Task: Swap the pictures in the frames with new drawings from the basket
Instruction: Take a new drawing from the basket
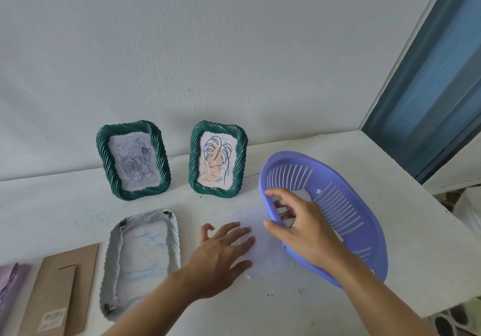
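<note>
Our left hand (223, 247) lies flat with its fingers spread, pressing a pale sheet of paper (268, 257) onto the white table (260, 309), just left of the purple basket (338, 200). Our right hand (299, 226) grips the basket's left rim, with the thumb on the outside and the fingers curled over into it. We cannot tell whether the fingertips touch the paper pieces (303, 195) lying inside the basket. One corner of the sheet runs under the basket's rim.

Well left of the basket, near the table's front edge, a brown cardboard backing (59, 288) lies flat. A purple item (10, 283) lies beyond it, cut off by the picture's edge. Between the backing and the basket, a grey-backed frame (175, 239) lies flat on the table, and we see faint blue scribbles on the paper in its opening.

Farther back than the basket and to its left, two green twisted-rim frames stand upright close to the wall (208, 49). The leaf frame (240, 164), which is the one nearer the basket, holds a line drawing of a leaf (216, 161). The rose frame (104, 158), farther left, holds a grey drawing of roses (135, 164).
</note>
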Demonstrator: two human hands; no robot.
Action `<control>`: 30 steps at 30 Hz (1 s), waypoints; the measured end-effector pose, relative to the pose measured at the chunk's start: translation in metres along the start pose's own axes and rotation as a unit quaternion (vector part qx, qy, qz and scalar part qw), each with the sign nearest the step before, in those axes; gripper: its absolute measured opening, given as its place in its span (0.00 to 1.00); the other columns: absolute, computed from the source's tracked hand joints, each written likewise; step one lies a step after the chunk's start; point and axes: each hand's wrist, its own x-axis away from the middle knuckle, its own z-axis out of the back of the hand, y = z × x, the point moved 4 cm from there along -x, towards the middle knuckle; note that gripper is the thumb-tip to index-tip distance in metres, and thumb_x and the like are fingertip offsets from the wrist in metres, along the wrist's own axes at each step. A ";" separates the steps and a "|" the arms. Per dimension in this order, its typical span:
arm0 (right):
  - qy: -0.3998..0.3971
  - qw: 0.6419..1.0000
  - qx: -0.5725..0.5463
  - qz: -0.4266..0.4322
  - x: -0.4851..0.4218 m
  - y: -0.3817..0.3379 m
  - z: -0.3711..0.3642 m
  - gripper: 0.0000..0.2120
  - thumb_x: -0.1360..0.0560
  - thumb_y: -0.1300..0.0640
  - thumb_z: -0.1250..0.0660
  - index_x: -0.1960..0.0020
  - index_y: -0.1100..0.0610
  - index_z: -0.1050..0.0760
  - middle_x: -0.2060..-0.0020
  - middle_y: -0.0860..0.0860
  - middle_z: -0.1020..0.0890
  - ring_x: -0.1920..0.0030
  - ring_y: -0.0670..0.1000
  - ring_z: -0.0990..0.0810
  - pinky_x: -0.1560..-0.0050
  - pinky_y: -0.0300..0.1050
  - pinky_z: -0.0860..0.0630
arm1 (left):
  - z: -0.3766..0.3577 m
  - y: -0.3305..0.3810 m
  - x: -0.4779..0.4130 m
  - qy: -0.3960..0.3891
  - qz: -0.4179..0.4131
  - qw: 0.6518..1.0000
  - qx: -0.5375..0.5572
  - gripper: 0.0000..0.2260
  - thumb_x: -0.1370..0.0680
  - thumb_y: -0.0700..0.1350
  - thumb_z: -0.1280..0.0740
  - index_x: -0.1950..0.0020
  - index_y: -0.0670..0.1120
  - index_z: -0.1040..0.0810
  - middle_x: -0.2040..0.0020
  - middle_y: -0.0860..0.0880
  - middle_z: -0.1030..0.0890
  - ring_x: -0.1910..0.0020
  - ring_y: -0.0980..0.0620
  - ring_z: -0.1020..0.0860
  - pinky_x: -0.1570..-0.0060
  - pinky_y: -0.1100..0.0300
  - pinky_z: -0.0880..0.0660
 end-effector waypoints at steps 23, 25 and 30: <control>0.013 0.998 0.022 -0.051 0.004 0.008 -0.019 0.18 0.33 0.44 0.23 0.46 0.44 0.24 0.57 0.37 0.19 0.57 0.35 0.20 0.52 0.38 0.22 | -0.006 0.011 -0.008 -0.003 0.067 0.994 0.091 0.21 0.20 0.64 0.48 0.28 0.62 0.33 0.29 0.67 0.32 0.25 0.57 0.39 0.38 0.45 0.39; 0.010 0.998 0.005 -0.060 0.004 0.010 -0.018 0.19 0.34 0.42 0.22 0.47 0.44 0.23 0.56 0.37 0.18 0.58 0.35 0.19 0.53 0.36 0.22 | -0.005 0.010 -0.008 -0.011 0.064 0.993 0.094 0.20 0.19 0.62 0.48 0.28 0.61 0.34 0.29 0.67 0.32 0.25 0.56 0.38 0.39 0.45 0.39; 0.013 0.995 -0.043 -0.089 0.001 0.013 -0.016 0.16 0.30 0.40 0.26 0.47 0.45 0.22 0.56 0.39 0.17 0.59 0.40 0.18 0.53 0.42 0.19 | -0.005 0.006 -0.010 -0.033 0.071 0.993 0.092 0.22 0.19 0.62 0.47 0.25 0.63 0.36 0.26 0.70 0.36 0.24 0.61 0.42 0.37 0.47 0.43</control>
